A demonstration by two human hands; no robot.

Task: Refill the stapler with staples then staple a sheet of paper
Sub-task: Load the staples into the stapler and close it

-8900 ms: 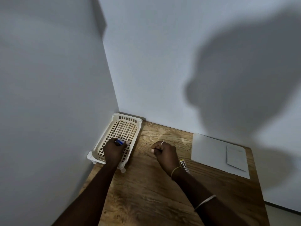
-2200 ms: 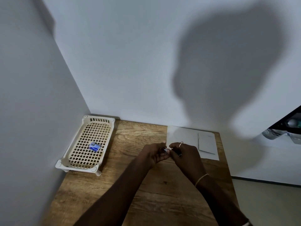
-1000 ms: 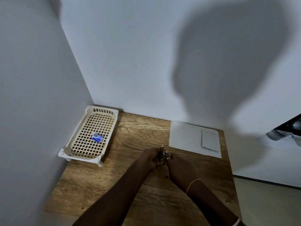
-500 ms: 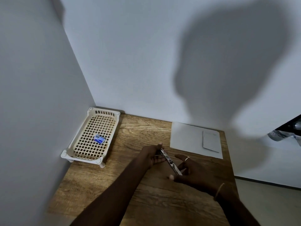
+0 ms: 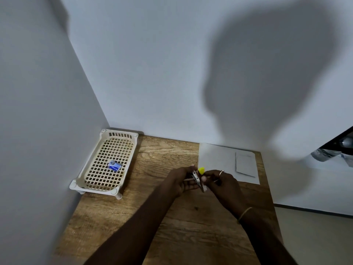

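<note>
1. The small slim metal stapler [image 5: 196,179] is held above the middle of the wooden desk [image 5: 172,226]; it shows a silver body lying roughly from 11 to 5 o'clock, with a yellow plastic piece [image 5: 201,170] at its far end.
2. The left hand [image 5: 181,181] curls its fingers around the stapler from the 9 o'clock side; the right hand [image 5: 221,181], wearing a ring, pinches it from the 3 o'clock side. Whether the stapler is hinged open cannot be told.
3. The small blue staple box [image 5: 114,166] lies in the cream plastic lattice tray [image 5: 91,159], at 9 o'clock from the hands, well apart.
4. The white paper sheet [image 5: 215,159] lies flat at 1 o'clock, with a smaller folded white slip [image 5: 245,164] on top.
5. Half a second ago the right hand lay spread beside the stapler and the silver bar showed long between the hands; now both hands are closed on it and the yellow piece has come into sight.
</note>
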